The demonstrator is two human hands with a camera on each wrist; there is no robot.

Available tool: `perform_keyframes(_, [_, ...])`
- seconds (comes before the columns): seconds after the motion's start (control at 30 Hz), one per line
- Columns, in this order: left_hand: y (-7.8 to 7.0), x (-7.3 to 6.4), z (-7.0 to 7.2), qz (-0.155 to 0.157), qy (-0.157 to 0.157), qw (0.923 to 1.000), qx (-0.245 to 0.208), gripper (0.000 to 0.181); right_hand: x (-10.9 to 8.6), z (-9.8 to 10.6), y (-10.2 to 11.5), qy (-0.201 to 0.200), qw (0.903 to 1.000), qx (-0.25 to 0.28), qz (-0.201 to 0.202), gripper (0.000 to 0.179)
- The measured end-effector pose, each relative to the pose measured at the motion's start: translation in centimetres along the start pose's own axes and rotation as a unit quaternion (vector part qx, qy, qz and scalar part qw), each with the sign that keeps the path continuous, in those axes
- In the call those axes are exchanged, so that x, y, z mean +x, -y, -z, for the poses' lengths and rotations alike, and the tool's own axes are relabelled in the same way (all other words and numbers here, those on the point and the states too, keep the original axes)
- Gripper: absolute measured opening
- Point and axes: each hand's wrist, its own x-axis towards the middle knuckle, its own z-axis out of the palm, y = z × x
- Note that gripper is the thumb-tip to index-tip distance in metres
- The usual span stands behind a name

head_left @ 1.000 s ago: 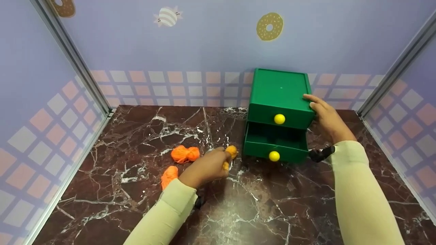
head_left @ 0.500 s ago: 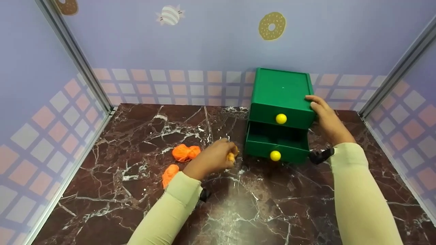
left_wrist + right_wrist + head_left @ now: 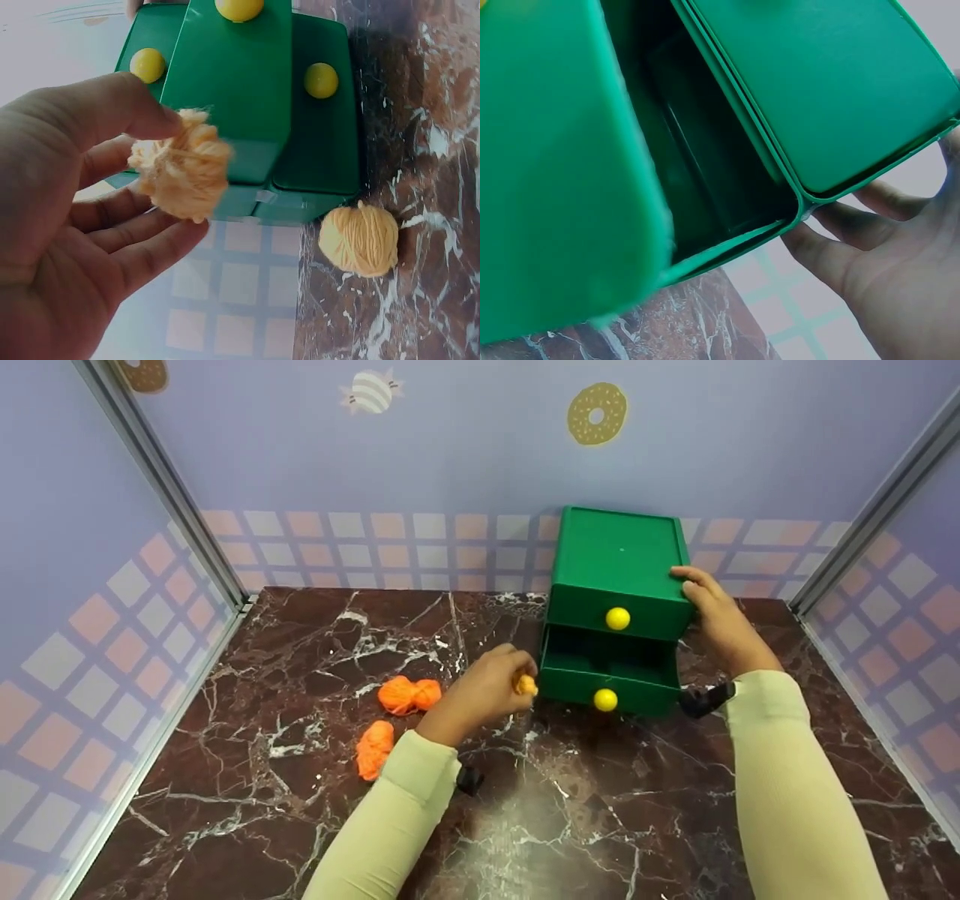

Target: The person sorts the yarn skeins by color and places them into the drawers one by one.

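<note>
My left hand (image 3: 487,686) pinches a small yellow yarn ball (image 3: 184,166) between thumb and fingers, just left of the green drawer unit (image 3: 619,555). The middle drawer (image 3: 607,690) is pulled out, and its visible inside holds nothing. In the left wrist view, a second yellow yarn ball (image 3: 360,240) lies on the table beside the unit; the left hand hides it in the head view. With fairly straight fingers, my right hand (image 3: 724,622) rests against the unit's right side, one fingertip over its top edge.
Two orange yarn bundles, one upper (image 3: 409,695) and one lower (image 3: 374,750), lie on the marble-patterned table (image 3: 225,780) left of my left forearm. A patterned back wall (image 3: 450,450) stands close behind the drawer unit.
My left hand has moved right and slightly back toward the pulled-out drawer, carrying a yellow yarn ball. My right hand has stayed at the unit's side.
</note>
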Motion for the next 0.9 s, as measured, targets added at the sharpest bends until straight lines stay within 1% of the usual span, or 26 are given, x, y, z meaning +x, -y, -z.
perform_keyframes(0.13, [-0.4, 0.5, -0.1, -0.001, -0.016, 0.9998, -0.008, 0.028, 0.0, 0.1, 0.1, -0.004, 0.9999, -0.006, 0.009, 0.045])
perform_keyframes(0.33, [-0.8, 0.9, -0.6, -0.025, -0.056, 0.9977, -0.030, 0.025, 0.0, 0.0, -0.1, 0.000, 0.9999, -0.005, 0.010, 0.045])
perform_keyframes(0.4, [-0.9, 1.0, -0.7, -0.028, -0.067, 0.9967, -0.036, 0.025, -0.1, 0.0, -0.2, 0.002, 0.9999, 0.001, 0.011, 0.044])
perform_keyframes(0.5, [-1.1, 1.1, -0.6, -0.027, -0.075, 0.9958, -0.044, 0.024, -0.1, -0.1, -0.2, 0.006, 0.9998, 0.011, 0.015, 0.044])
perform_keyframes(0.6, [-1.5, 1.2, -0.4, -0.026, -0.079, 0.9953, -0.050, 0.023, 0.0, -0.1, -0.2, 0.002, 0.9998, 0.014, 0.015, 0.043])
perform_keyframes(0.73, [-1.9, 1.5, -0.4, -0.029, -0.087, 0.9942, -0.056, 0.023, 0.0, -0.1, -0.2, -0.003, 0.9999, 0.010, 0.014, 0.043])
perform_keyframes(0.9, [-2.4, 2.0, -0.5, -0.038, -0.105, 0.9919, -0.060, 0.021, 0.0, 0.0, -0.3, -0.003, 0.9998, 0.007, 0.016, 0.043])
